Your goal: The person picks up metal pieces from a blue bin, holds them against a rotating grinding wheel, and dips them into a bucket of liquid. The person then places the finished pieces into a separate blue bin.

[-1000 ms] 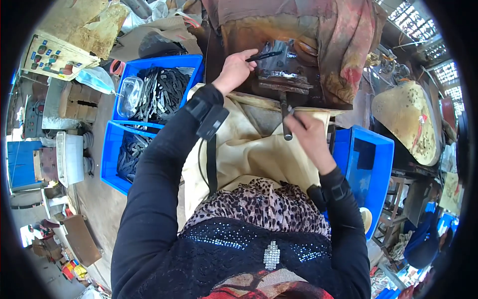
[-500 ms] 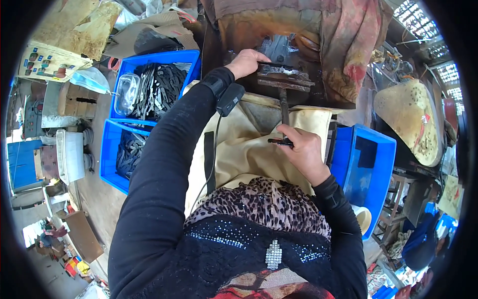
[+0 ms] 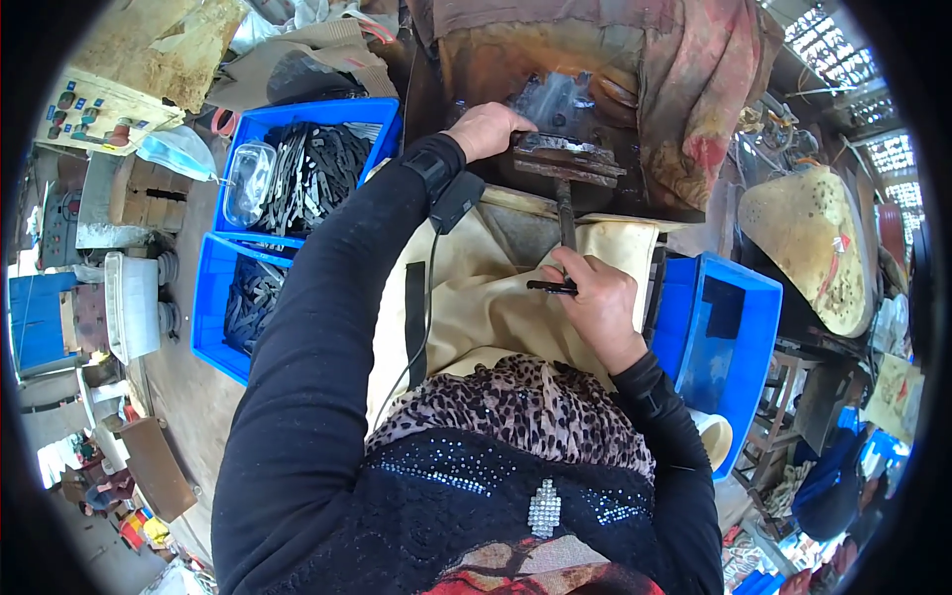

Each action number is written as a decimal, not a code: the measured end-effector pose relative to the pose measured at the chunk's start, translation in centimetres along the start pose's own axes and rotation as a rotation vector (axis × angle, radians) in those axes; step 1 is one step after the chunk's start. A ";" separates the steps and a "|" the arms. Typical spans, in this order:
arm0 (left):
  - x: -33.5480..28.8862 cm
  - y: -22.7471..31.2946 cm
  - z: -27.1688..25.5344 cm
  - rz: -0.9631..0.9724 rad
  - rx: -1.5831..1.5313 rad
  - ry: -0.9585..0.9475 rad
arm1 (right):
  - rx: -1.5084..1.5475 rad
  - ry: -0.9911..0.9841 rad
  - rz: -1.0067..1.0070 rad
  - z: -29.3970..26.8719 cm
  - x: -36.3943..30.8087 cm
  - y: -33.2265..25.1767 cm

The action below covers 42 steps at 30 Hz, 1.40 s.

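My left hand (image 3: 484, 132) reaches forward to the left end of a rusty metal holder (image 3: 567, 169). Its fingertips are pinched together there, and what they grip is hidden. From the holder a metal bar handle (image 3: 565, 213) runs back toward me. My right hand (image 3: 602, 302) is beside the near end of this handle, closed on a dark, flat metal strip (image 3: 551, 288) that sticks out to the left. Whether it also touches the handle I cannot tell. Just beyond the holder is a wet, greyish patch (image 3: 555, 97) inside a brown-stained metal enclosure (image 3: 476, 59).
Two blue bins (image 3: 220, 327) at left hold many dark metal strips (image 3: 315, 164); a clear plastic box (image 3: 251, 183) lies in the farther one. At right stands another blue bin (image 3: 709, 347). A stained cloth (image 3: 684, 109) hangs beside the enclosure. Cream fabric (image 3: 506, 297) covers my lap.
The strip in my right hand has shifted slightly left and turned level. My left fingers stay at the holder's left end; a thin dark edge seen beside them before shows less now.
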<state>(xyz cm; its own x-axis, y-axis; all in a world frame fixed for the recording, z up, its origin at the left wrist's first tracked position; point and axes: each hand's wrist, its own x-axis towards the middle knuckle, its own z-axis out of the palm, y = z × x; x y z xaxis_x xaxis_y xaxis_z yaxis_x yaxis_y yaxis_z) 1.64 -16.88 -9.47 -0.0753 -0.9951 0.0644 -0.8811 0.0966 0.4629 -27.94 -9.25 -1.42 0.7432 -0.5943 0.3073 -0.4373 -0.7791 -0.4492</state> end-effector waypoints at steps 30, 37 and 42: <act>-49.9 -3.6 2.2 -1.204 0.142 0.249 | 0.150 -0.076 0.136 -1.9 40.8 27.5; -48.5 -2.6 2.2 -1.098 0.154 0.204 | 0.187 -0.126 0.210 -1.1 41.2 26.3; -48.4 -5.7 0.1 -1.069 0.063 0.374 | 0.180 -0.123 0.147 -4.1 44.9 31.8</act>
<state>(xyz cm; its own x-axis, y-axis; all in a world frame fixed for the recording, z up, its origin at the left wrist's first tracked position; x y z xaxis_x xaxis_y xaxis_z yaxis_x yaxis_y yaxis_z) 10.22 30.71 -15.31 0.8647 -0.4971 -0.0723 -0.4329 -0.8104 0.3948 -10.52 -61.51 1.54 0.7391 -0.6613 0.1279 -0.4564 -0.6313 -0.6271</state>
